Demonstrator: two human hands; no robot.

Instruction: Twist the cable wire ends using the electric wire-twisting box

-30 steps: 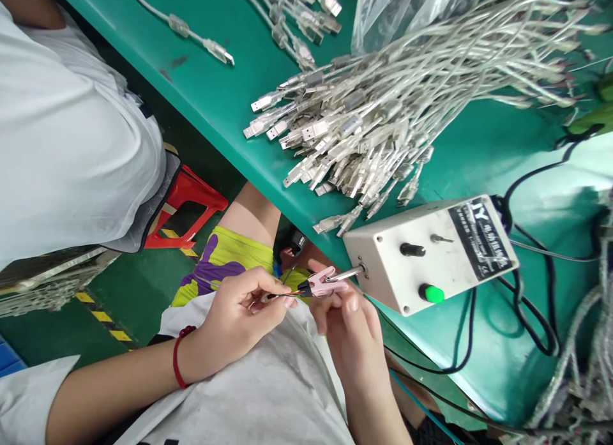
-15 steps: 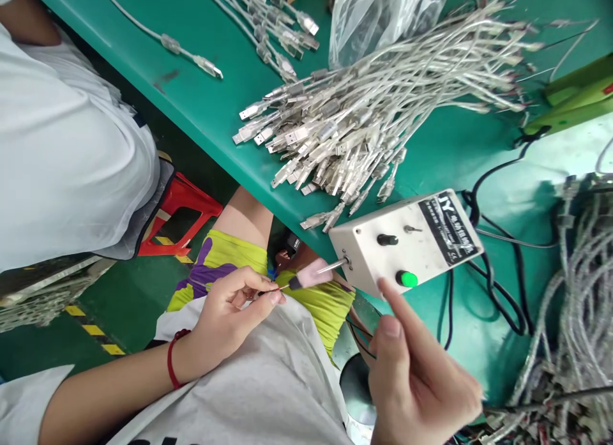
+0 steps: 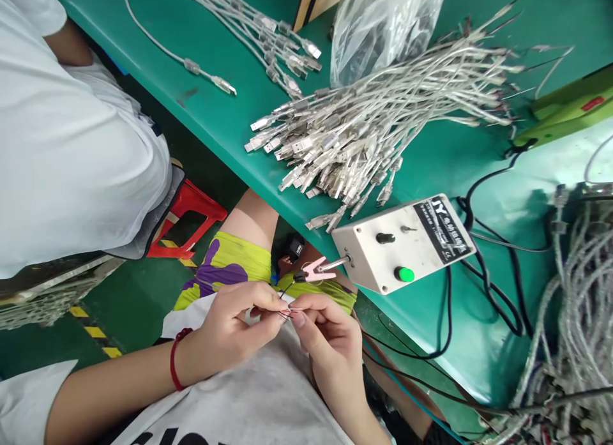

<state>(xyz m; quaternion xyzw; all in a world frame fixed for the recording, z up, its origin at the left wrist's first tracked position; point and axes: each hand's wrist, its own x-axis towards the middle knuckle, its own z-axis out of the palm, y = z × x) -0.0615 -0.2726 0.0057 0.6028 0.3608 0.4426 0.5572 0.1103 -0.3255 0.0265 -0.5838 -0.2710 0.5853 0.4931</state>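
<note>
My left hand [image 3: 246,320], with a red bracelet at its wrist, is closed in a pinch on thin wires [image 3: 286,315]. Close against it, the fingertips of my right hand [image 3: 330,339] pinch the same dark and reddish wires. Just beyond my fingers is a pink clip [image 3: 320,270] on the metal shaft of a white control box [image 3: 407,241]. A dark piece [image 3: 299,276] sits at the clip's near end, and a thin wire runs from it to my left fingertips. The box carries a black knob, a small toggle switch and a green button [image 3: 405,274].
A big pile of USB cables [image 3: 335,151] lies on the green table [image 3: 158,62], with more cables [image 3: 268,43] farther left. Near it are a clear plastic bag [image 3: 383,36] and a green device [image 3: 565,106]. Coiled cables [image 3: 575,292] fill the right. A person in white [image 3: 81,138] sits at left.
My right hand has left the box's front and come down beside my left hand, pinching the wires. The clip, blurred before, now shows sharply.
</note>
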